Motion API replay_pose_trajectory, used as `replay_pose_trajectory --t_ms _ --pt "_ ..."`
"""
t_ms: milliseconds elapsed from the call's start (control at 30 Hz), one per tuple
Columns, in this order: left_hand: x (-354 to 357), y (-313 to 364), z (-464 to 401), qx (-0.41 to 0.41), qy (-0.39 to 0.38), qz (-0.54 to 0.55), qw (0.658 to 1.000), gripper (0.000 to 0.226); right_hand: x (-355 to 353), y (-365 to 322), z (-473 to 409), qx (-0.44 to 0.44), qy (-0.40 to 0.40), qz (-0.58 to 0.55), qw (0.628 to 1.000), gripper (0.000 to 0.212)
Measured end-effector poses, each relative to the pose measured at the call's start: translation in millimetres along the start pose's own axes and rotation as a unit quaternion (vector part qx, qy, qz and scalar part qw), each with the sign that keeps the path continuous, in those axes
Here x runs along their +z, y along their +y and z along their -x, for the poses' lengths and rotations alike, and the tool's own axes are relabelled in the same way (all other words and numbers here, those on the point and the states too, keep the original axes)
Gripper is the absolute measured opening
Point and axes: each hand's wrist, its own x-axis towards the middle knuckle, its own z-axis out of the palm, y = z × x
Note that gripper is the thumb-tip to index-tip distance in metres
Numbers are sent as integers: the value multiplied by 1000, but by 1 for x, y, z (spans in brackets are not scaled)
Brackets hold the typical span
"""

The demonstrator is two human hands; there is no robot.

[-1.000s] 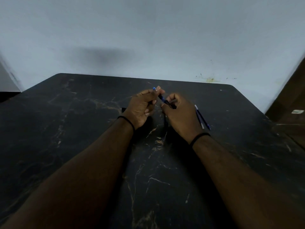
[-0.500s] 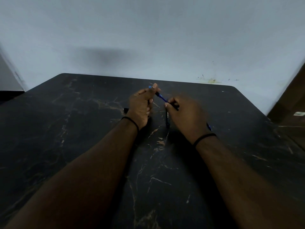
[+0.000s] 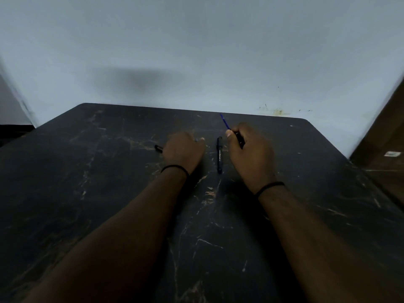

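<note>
Both hands are drawing apart from where they met half a second ago over the thin blue pen refill (image 3: 224, 121). The left hand (image 3: 183, 149) is letting go of that refill and sinking toward the dark marbled table (image 3: 87, 193), while the right hand (image 3: 251, 154) is carrying the refill off alone.

The right hand's thumb and forefinger are pinching the refill near its lower end, and its other fingers are curling round a black section just below the pinch. The refill is pointing up and away, toward the pale wall (image 3: 196, 51), probably so its tip stays off the tabletop and ready to be slid into a casing.

The left hand is showing only its back. Its fingers are curling under and mostly hiding, so their exact grip cannot be told. A short black pen piece (image 3: 158, 148) is poking out from its little-finger side, and I judge the hand is gripping it rather than resting beside it.

A black pen barrel with pale lettering (image 3: 219, 155) is lying flat on the table between the two hands, touching neither. It is likely parked within easy reach for the next part of the pen assembly.
</note>
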Motion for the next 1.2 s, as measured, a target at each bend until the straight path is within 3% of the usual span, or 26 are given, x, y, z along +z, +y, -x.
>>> replay_pose_trajectory --t_ms 133,300,367,467,600,733,900,1033,1200 --pt "-3 1 -1 4 -25 -100 995 31 2 -3 2 12 13 -35 999 23" --pt "-2 -2 1 11 -27 -151 988 33 5 -4 4 3 16 -51 999 21" --pt "-3 3 2 15 13 -114 993 31 5 -5 4 -2 26 -51 998 20" --pt "-5 12 5 117 83 34 989 20 4 -8 2 10 53 -63 997 20" --pt "-2 22 16 287 14 124 950 19 -1 -11 0 -2 132 -94 987 13" --pt "1 28 20 332 -58 153 929 39 -3 -13 -1 4 156 -118 981 13" --pt "0 31 20 328 -31 136 934 16 1 -16 1 -14 131 -123 984 11" --pt "3 25 15 285 7 65 956 17 -5 -26 -3 -65 182 -204 960 7" --pt "3 15 5 170 73 74 980 24 -12 -32 -7 -66 178 -232 954 29"
